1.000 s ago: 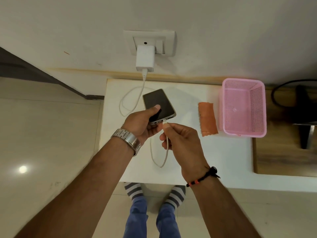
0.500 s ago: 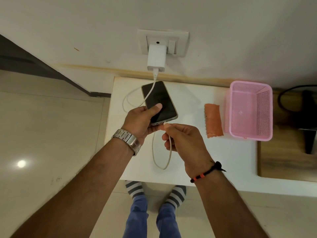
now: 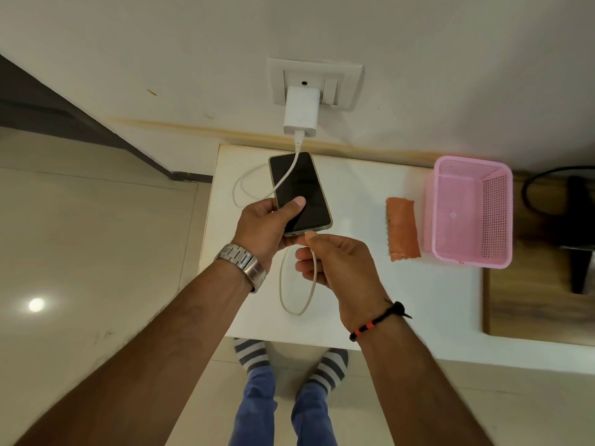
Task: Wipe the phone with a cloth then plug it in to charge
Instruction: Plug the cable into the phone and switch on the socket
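My left hand (image 3: 269,225) grips the dark-screened phone (image 3: 304,188) by its lower end above the white table (image 3: 354,284), thumb on the glass. My right hand (image 3: 338,268) pinches the end of the white charging cable (image 3: 309,294) right against the phone's bottom edge; the connector itself is hidden by my fingers. The cable loops down below my hands and runs across the screen up to the white charger (image 3: 301,115), which sits in the wall socket (image 3: 314,83). The folded orange cloth (image 3: 402,228) lies on the table to the right.
A pink perforated basket (image 3: 470,210) stands beside the cloth at the table's right. Past it lies a wooden surface (image 3: 531,300) with a black cable and stand. The wall runs along the table's far edge. Tiled floor and my striped socks are below.
The phone has shifted farther toward the wall socket, so the cable now crosses its screen. My right hand has brought the cable end up against the phone's bottom edge.
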`<action>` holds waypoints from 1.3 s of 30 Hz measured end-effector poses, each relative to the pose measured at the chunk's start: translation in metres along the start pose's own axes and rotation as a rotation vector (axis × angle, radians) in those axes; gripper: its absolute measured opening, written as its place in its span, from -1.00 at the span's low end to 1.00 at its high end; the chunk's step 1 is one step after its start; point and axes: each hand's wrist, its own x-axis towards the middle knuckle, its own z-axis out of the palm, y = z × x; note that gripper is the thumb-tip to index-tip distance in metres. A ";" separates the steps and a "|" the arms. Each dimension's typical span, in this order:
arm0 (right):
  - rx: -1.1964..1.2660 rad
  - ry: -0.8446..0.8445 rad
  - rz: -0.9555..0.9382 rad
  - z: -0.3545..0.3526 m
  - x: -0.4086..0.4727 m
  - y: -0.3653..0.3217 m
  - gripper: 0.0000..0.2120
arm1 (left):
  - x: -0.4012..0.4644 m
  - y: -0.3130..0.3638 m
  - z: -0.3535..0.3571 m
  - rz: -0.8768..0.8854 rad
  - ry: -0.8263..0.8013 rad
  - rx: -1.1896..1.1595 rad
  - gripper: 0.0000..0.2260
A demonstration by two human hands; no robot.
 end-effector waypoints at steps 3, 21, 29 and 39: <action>-0.026 -0.026 0.048 -0.003 -0.003 0.008 -0.76 | 0.004 0.000 -0.003 0.012 0.050 0.033 -0.73; -0.007 0.046 -0.035 -0.006 -0.003 0.024 -0.84 | 0.008 -0.010 -0.004 0.047 0.008 0.051 -0.82; -0.058 0.024 -0.036 -0.003 -0.002 0.022 -0.84 | 0.010 -0.014 -0.008 0.026 0.012 0.072 -0.82; 0.092 0.025 0.053 -0.037 0.030 0.010 -0.72 | 0.009 -0.025 -0.019 0.036 -0.250 0.204 -0.76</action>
